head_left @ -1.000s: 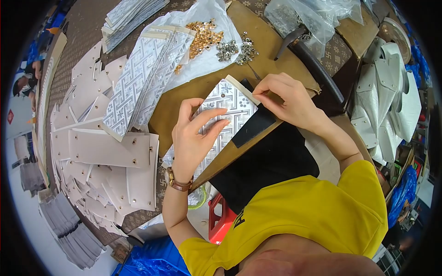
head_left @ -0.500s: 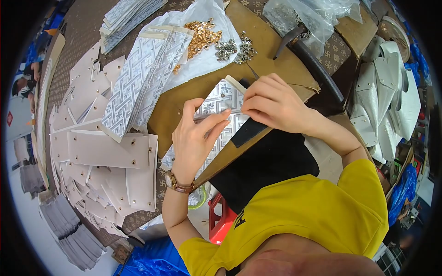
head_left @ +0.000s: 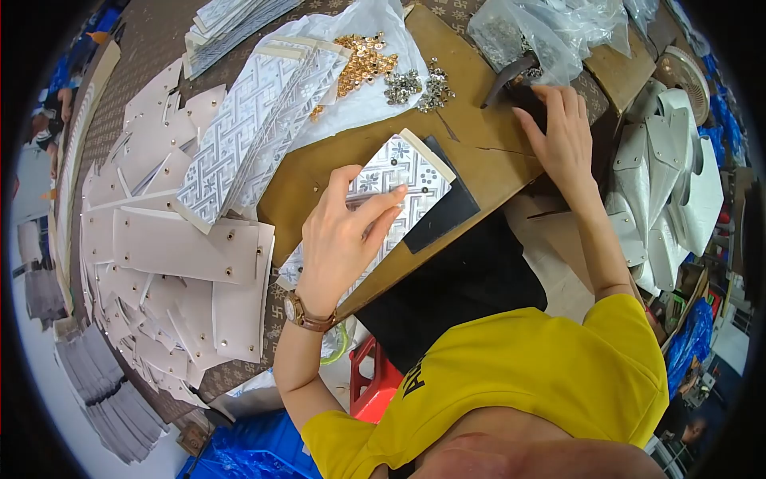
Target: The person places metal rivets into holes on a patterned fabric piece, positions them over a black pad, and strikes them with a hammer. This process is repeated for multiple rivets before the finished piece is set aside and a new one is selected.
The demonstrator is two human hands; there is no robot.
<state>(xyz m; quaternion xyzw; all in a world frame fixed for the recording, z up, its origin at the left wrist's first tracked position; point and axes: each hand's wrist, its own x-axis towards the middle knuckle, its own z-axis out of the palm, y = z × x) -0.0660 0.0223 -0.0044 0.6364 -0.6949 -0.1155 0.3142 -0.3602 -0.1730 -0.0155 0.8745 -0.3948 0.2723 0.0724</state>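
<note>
My left hand [head_left: 339, 231] presses on a white-and-silver patterned panel [head_left: 411, 172], with fingertips on its face and the rest of the hand over its lower part. Two small metal studs show near the panel's upper end, one of them a dark stud [head_left: 424, 190]. Beneath that end lies a black pad [head_left: 447, 211] at the edge of the brown board [head_left: 487, 164]. My right hand [head_left: 565, 140] is at the dark handle of a hammer, thumb and fingers apart around it. The hammer's curved dark claw [head_left: 504, 81] sticks out to the left; much of the handle is hidden.
Gold studs [head_left: 367, 62] and silver studs [head_left: 403, 86] lie in heaps on white sheeting behind the panel. Stacked patterned panels [head_left: 255, 132] and a large pile of beige panels [head_left: 183, 247] are at left. A clear plastic bag [head_left: 527, 36] and white pieces [head_left: 662, 176] are at right.
My right hand has left the patterned panel's upper right edge and moved right and up to the hammer. My left hand stays on the panel. A stud now shows where my right fingers were.
</note>
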